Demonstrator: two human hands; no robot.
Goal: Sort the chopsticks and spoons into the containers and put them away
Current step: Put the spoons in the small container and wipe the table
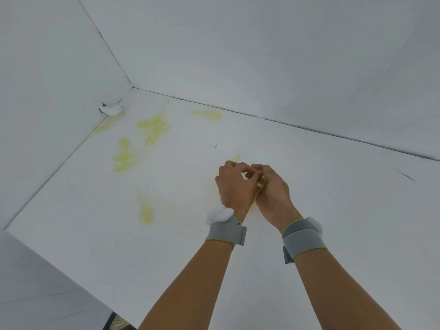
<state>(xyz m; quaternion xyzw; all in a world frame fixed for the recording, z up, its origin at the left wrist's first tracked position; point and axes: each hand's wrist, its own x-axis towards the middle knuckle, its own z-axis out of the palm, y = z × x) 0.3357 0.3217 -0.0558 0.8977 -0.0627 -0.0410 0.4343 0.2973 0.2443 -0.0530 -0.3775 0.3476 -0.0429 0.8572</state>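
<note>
Currently, both hands meet above the middle of a white table (309, 198), knuckles toward the camera. The left hand (234, 186) has its fingers curled inward, and the right hand (273, 194) curls the same way, so that the fingertips of the two touch. No object can be seen between them; a pale yellow patch shows in the gap between the palms, but whether it is a held item or one of the yellow stains (152, 129) on the table surface cannot be told. Each wrist carries a grey wristband (226, 232) with a white attachment at its edge. No chopsticks, spoons or containers are in view anywhere on the table or against the white wall panels (285, 55) that enclose it on two sides. A white lump (112, 109) sits at the left wall joint near the far corner. Judging from the bare surface, the task items are either not yet brought out or already put away; which of these applies cannot be determined. The joined hands suggest a resting or marker pose rather than a grasp.
</note>
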